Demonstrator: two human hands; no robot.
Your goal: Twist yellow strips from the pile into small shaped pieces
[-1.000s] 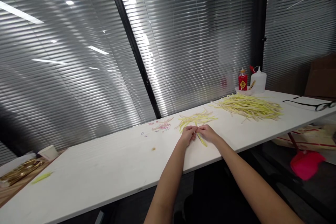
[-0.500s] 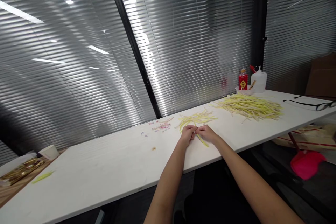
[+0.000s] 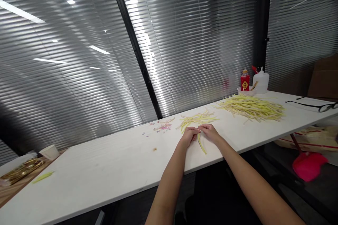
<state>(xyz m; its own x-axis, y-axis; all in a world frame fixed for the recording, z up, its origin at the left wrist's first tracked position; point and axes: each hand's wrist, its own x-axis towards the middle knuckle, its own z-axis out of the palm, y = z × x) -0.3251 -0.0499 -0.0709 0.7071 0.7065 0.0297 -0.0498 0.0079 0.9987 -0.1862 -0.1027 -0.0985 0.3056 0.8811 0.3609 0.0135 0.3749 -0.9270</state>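
Note:
My left hand (image 3: 189,135) and my right hand (image 3: 209,132) meet above the white table (image 3: 105,172), fingertips pinched close together. A thin yellow-green stalk (image 3: 202,146), or a small bundle of them, hangs from between the fingers towards me; its upper end is hidden by the left hand. Whether the right fingers also grip something small cannot be made out. Just beyond the hands lies a loose small heap of similar stalks (image 3: 196,117). To its left are scattered small pink and purple loops (image 3: 166,126) that look like rubber bands.
A large stalk pile (image 3: 253,108) lies to the right, with a red bottle (image 3: 245,81), a white bottle (image 3: 261,81) and glasses (image 3: 320,107) behind or beside it. At far left are a yellow-green bundle (image 3: 43,177) and a white cup (image 3: 50,152). Blinds (image 3: 185,59) stand behind the table.
The hanging stalk has swung a little left and now points more directly towards me. My right hand has risen slightly and its fingers have shifted at the left fingertips.

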